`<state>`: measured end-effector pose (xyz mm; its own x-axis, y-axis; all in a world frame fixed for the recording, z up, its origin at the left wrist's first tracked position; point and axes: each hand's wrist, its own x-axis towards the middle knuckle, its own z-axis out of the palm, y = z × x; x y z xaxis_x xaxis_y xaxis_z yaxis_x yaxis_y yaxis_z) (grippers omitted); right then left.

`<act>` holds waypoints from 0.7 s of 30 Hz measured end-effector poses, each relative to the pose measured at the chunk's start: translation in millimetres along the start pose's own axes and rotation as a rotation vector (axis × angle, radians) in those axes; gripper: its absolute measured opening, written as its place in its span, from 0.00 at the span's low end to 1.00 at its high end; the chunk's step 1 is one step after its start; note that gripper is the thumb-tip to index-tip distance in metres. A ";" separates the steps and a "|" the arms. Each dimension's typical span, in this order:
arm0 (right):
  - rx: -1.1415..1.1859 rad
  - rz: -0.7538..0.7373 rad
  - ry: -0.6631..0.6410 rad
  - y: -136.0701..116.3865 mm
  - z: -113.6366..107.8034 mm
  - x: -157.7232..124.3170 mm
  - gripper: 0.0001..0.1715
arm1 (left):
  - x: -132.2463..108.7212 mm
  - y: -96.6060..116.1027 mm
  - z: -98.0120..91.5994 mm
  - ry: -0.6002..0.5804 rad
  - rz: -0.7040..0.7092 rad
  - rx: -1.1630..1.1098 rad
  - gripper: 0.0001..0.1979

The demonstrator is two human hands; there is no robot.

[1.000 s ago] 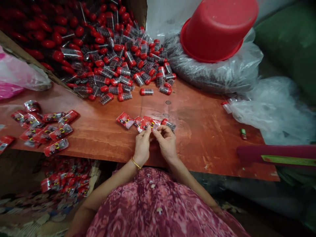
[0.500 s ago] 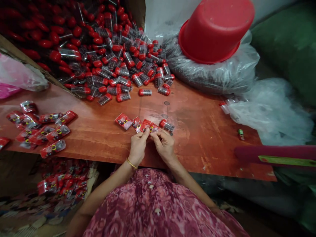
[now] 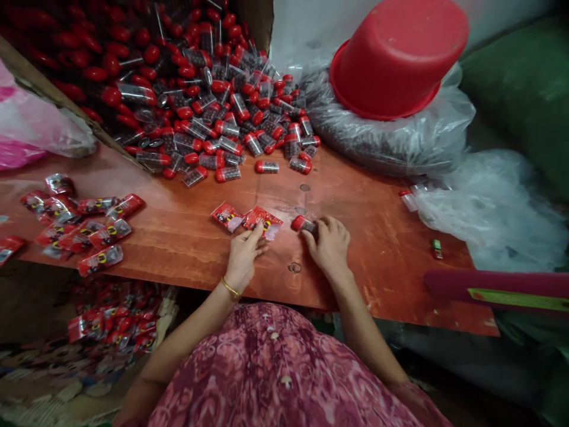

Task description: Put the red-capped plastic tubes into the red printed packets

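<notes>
My left hand (image 3: 243,258) pinches the lower edge of a red printed plastic wrapper (image 3: 269,218) between thumb and fingers. The wrapper looks flat. Another red printed wrapper (image 3: 226,214) lies just left of it on the table, close to or overlapping it. My right hand (image 3: 331,246) is closed around the right end of a small clear tube (image 3: 304,223) with a red cap and dark contents. The tube lies sideways on the table, cap to the left, its far end hidden by the fingers.
A large heap of red-capped tubes (image 3: 226,124) spills from a cardboard box (image 3: 75,95). Several wrapped tubes (image 3: 100,260) lie at left. A red tub (image 3: 395,59) rests upside down on a bulky plastic bag (image 3: 382,142). A purple bar (image 3: 448,280) crosses the right edge.
My right hand has left the wrapper, moved right and closed on the red-capped tube. My left hand still holds the wrapper. The view has shifted slightly.
</notes>
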<state>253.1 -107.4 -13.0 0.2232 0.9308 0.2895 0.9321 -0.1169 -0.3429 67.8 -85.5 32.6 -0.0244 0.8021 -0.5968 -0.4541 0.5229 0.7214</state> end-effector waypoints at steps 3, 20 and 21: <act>0.153 0.033 -0.076 1.5 0.8 -4.6 0.17 | -1.2 -1.8 -0.4 0.004 0.023 0.022 0.22; 0.856 0.169 -0.056 -37.3 -38.1 -37.8 0.08 | -5.8 -3.9 0.7 -0.046 0.051 0.116 0.23; 0.835 0.143 -0.064 -37.0 -37.9 -39.0 0.07 | -5.7 -4.5 0.6 -0.055 0.048 0.124 0.22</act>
<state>220.7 -152.5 22.3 0.2827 0.9472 0.1512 0.3744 0.0362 -0.9266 70.5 -92.3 32.9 0.0070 0.8397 -0.5429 -0.3398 0.5126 0.7885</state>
